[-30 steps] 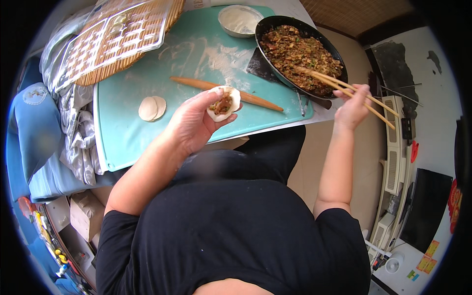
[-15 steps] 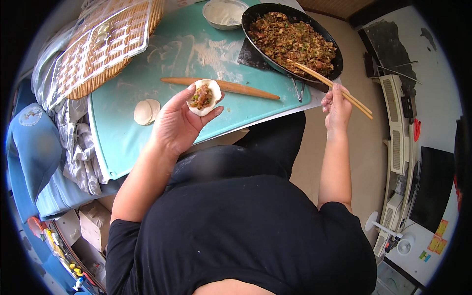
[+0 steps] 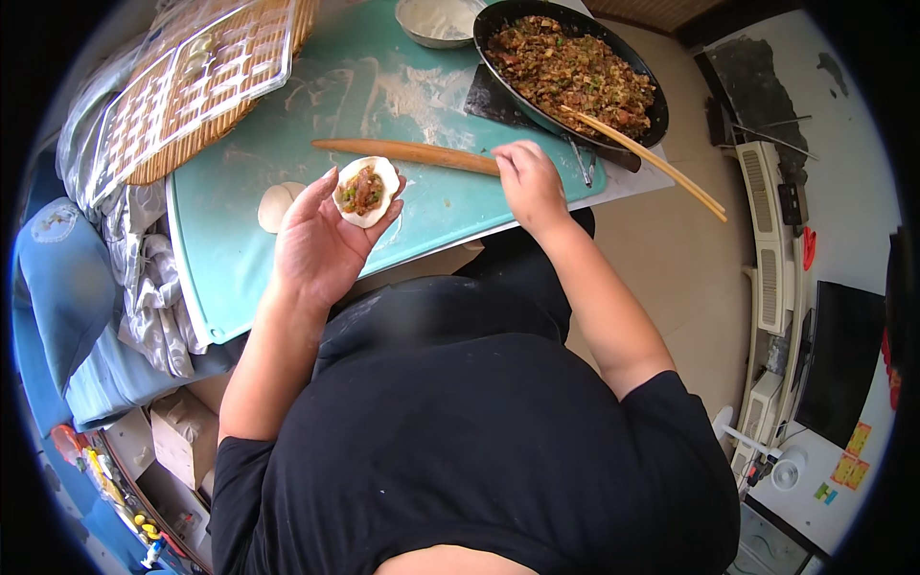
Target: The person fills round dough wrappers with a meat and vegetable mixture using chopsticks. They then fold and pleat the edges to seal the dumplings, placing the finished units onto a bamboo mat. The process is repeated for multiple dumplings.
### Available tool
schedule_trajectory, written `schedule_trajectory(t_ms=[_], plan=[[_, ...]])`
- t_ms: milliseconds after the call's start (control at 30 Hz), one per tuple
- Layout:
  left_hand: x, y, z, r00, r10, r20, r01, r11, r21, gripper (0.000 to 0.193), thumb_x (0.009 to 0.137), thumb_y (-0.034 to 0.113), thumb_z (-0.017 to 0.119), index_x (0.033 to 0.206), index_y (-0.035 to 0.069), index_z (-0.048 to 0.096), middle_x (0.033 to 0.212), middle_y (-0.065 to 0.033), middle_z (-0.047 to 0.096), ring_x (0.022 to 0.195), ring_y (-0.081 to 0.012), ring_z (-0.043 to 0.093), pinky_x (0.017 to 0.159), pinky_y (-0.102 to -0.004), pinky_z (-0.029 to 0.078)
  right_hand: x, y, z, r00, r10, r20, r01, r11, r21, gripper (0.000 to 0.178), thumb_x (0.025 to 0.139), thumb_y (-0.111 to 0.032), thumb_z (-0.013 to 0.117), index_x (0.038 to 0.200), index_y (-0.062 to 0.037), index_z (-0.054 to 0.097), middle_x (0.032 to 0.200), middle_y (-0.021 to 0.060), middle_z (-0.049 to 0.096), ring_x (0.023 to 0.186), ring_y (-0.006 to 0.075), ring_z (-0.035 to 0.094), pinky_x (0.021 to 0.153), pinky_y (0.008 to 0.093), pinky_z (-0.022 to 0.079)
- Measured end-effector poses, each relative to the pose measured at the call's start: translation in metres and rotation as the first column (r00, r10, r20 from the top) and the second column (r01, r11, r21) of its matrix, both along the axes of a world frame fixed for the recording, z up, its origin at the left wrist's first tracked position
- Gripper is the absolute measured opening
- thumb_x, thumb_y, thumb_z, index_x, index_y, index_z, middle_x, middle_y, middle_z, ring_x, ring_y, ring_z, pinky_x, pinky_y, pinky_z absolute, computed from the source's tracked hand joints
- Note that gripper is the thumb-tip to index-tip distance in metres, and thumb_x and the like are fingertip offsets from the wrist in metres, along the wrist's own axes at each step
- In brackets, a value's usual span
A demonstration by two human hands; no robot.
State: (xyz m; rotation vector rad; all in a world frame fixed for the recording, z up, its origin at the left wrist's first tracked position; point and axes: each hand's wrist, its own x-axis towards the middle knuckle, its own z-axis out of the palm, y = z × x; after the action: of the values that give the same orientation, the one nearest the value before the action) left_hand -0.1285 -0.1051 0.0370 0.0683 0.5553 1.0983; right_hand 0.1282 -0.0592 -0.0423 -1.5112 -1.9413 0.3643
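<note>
Cupped in my left hand (image 3: 321,240) is a round dumpling wrapper (image 3: 388,174) with a mound of chopped filling (image 3: 361,192) at its middle. The thumb and fingers support its edge from either side. My right hand (image 3: 533,184), empty with loosely bent fingers, hovers over the right end of a wooden rolling pin (image 3: 422,152) and hides that end. A pair of chopsticks (image 3: 661,169) rests across the rim of a black pan (image 3: 484,57), tips in the mixed filling (image 3: 565,72). Flat wrappers (image 3: 275,206) lie left of my left hand, partly behind it.
A teal board (image 3: 230,287) dusted with flour covers the table. At its far left, a white grid tray (image 3: 206,81) sits on a woven mat (image 3: 149,172). A bowl of flour (image 3: 436,21) stands at the back beside the pan. Silvery cloth (image 3: 153,287) hangs at the left.
My right hand has let go of the chopsticks, leaving them on the pan, and moved left over the rolling pin. My left hand has shifted slightly left with the filled wrapper.
</note>
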Motion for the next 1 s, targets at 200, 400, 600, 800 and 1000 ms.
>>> schedule_trajectory(t_ms=[200,400,600,800,1000], plan=[[-0.018,-0.011,-0.005,0.999,0.051,-0.002,-0.051,0.999,-0.01,0.038,0.092,0.021,0.041,0.117,-0.009,0.042,0.119,-0.024,0.051,0.114,-0.0348,0.049,0.095,-0.042,0.043,-0.006,0.055,-0.017,0.954,-0.096,0.285,0.213,0.886,-0.413,0.018,0.076,-0.018,0.065,0.089,-0.007,0.061,0.095,0.0122,0.061,0.09,0.0301,0.059,0.077,0.0384,0.047],[-0.03,-0.015,-0.014,0.998,0.061,0.033,-0.061,0.998,-0.019,0.038,0.092,0.021,0.041,0.118,-0.008,0.043,0.12,-0.0237,0.05,0.113,-0.0345,0.049,0.094,-0.042,0.044,-0.009,0.063,-0.004,0.921,0.037,0.388,0.183,0.838,-0.514,0.014,0.078,-0.019,0.062,0.088,-0.0094,0.062,0.095,0.011,0.062,0.088,0.0282,0.059,0.075,0.0375,0.048],[-0.036,-0.014,-0.012,0.997,0.051,0.065,-0.051,0.999,-0.002,0.038,0.092,0.021,0.042,0.118,-0.007,0.043,0.12,-0.0225,0.051,0.113,-0.0342,0.049,0.095,-0.042,0.042,-0.03,0.022,0.075,0.973,-0.101,0.209,0.099,0.995,0.02,0.013,0.083,-0.022,0.055,0.085,-0.0115,0.062,0.084,0.0089,0.058,0.079,0.0285,0.058,0.071,0.0384,0.047],[-0.027,-0.012,-0.008,0.999,0.002,0.041,-0.002,1.0,0.0,0.038,0.092,0.02,0.041,0.118,-0.008,0.042,0.119,-0.0227,0.051,0.112,-0.034,0.05,0.095,-0.0425,0.043,0.061,0.086,0.129,0.868,-0.261,0.422,0.3,0.954,-0.027,0.023,0.083,-0.029,0.054,0.088,-0.0096,0.066,0.091,0.0127,0.063,0.087,0.031,0.059,0.075,0.0398,0.047],[-0.026,-0.013,-0.003,0.999,0.01,0.035,-0.011,1.0,0.019,0.039,0.092,0.021,0.041,0.119,-0.007,0.043,0.12,-0.0213,0.051,0.112,-0.0325,0.05,0.096,-0.0434,0.042,0.104,0.123,0.099,0.95,-0.195,0.245,0.273,0.897,-0.348,0.022,0.072,-0.028,0.068,0.084,-0.0091,0.067,0.084,0.0109,0.065,0.076,0.0216,0.062,0.07,0.0352,0.048]])
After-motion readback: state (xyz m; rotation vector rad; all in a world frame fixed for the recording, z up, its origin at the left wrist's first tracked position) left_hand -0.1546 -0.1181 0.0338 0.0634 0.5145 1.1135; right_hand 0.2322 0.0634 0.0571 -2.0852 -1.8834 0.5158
